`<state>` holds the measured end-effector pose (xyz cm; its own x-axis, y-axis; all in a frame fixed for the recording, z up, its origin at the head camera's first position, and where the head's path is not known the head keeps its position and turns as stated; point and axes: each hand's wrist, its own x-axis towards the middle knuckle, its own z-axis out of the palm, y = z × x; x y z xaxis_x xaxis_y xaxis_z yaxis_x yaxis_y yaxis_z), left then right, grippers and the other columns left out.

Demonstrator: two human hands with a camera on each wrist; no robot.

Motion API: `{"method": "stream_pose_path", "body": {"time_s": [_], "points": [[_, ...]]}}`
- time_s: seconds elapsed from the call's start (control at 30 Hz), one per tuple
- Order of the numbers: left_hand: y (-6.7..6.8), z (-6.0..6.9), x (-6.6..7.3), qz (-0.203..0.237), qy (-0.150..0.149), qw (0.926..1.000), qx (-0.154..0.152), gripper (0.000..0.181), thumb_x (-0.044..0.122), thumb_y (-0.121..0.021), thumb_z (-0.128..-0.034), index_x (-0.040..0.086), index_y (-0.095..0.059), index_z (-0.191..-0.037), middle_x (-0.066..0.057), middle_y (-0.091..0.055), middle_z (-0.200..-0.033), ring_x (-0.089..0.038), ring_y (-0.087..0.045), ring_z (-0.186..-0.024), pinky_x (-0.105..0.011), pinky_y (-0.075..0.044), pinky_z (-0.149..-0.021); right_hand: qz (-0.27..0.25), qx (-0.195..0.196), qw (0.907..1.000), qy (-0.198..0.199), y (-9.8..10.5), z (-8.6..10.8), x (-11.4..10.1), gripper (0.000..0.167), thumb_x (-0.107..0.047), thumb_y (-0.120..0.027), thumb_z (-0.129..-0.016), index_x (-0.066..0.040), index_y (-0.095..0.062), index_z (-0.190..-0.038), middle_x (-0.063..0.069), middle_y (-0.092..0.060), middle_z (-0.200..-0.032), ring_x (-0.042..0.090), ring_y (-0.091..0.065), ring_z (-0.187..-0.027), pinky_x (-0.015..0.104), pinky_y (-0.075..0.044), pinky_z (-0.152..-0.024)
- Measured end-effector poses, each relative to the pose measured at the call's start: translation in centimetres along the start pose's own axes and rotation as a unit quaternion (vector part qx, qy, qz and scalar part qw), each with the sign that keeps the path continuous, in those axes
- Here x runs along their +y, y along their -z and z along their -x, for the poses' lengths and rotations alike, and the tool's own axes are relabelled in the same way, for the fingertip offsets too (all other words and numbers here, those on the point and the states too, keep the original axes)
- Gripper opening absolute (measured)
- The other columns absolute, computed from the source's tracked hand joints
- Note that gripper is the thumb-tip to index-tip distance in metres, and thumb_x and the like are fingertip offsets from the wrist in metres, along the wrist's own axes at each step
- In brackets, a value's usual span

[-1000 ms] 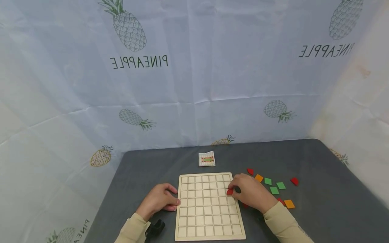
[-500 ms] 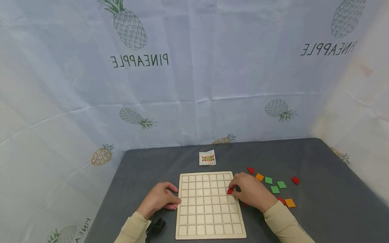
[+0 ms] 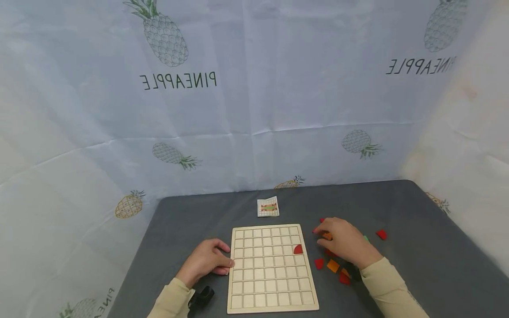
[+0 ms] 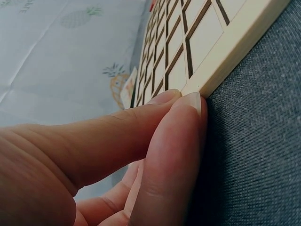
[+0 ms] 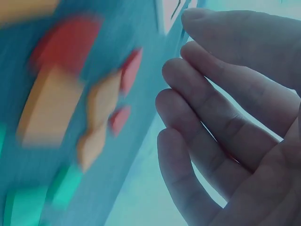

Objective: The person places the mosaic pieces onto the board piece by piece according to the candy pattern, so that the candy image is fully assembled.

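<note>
A light wooden grid board (image 3: 274, 304) lies on the dark grey table. One red quarter-circle tile (image 3: 298, 249) sits in a cell near its right edge. My left hand (image 3: 204, 258) pinches the board's left edge; thumb and forefinger meet at that edge in the left wrist view. To the right of the board, my right hand (image 3: 343, 240) hovers over loose tiles, fingers softly bent, holding nothing. Below it lie a red tile (image 3: 319, 264) and an orange tile (image 3: 333, 265). The right wrist view shows blurred orange tiles (image 5: 51, 106) and green tiles (image 5: 26, 207); the hand hides some from above.
Behind the board stands a small printed pattern card (image 3: 268, 207). Another red tile (image 3: 381, 234) lies apart at the right. Black straps (image 3: 202, 297) show by the wrists. A pineapple-print cloth (image 3: 246, 110) hangs at the table's back edge and sides.
My right hand has let go of the red quarter-circle tile, which stays on the board, and moved right over the loose tiles. The left hand keeps its place at the edge.
</note>
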<state>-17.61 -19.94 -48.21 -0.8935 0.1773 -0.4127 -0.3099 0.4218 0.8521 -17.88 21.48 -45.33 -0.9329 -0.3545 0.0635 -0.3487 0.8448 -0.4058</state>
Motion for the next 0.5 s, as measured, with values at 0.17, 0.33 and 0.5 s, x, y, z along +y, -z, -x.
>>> {"method": "stream_pose_path", "body": {"time_s": [0.17,0.33,0.5], "points": [[0.1,0.0,-0.2,0.000,-0.005,1.0000,0.003,0.048,0.008,-0.092,-0.0843,-0.004,-0.065,-0.122,-0.015,-0.074,-0.090,-0.016,-0.076,-0.069,-0.035,-0.068,-0.066,-0.001,-0.010,0.9996,-0.026,1.8,1.6,3.0,0.019,-0.016,-0.086,-0.093,-0.015,-0.081,-0.111,-0.003,-0.076,-0.106,0.021,-0.072,-0.097,0.042,-0.065,-0.081],[0.2,-0.1,-0.2,0.001,-0.006,1.0000,0.007,0.048,0.006,-0.092,-0.0832,-0.005,-0.065,-0.121,-0.016,-0.073,-0.088,-0.017,-0.076,-0.067,-0.035,-0.068,-0.065,-0.014,-0.027,0.9979,-0.057,2.8,3.9,5.6,0.021,-0.019,-0.086,-0.092,-0.016,-0.081,-0.113,-0.003,-0.076,-0.108,0.023,-0.074,-0.100,0.045,-0.066,-0.084],[0.1,-0.3,-0.2,0.005,-0.005,1.0000,-0.006,0.049,0.007,-0.092,-0.0843,-0.005,-0.065,-0.123,-0.017,-0.074,-0.090,-0.018,-0.077,-0.069,-0.036,-0.069,-0.066,-0.005,-0.045,0.9949,-0.090,3.1,6.4,7.9,0.024,-0.019,-0.089,-0.089,-0.017,-0.081,-0.111,-0.004,-0.077,-0.108,0.023,-0.074,-0.100,0.046,-0.066,-0.084]]}}
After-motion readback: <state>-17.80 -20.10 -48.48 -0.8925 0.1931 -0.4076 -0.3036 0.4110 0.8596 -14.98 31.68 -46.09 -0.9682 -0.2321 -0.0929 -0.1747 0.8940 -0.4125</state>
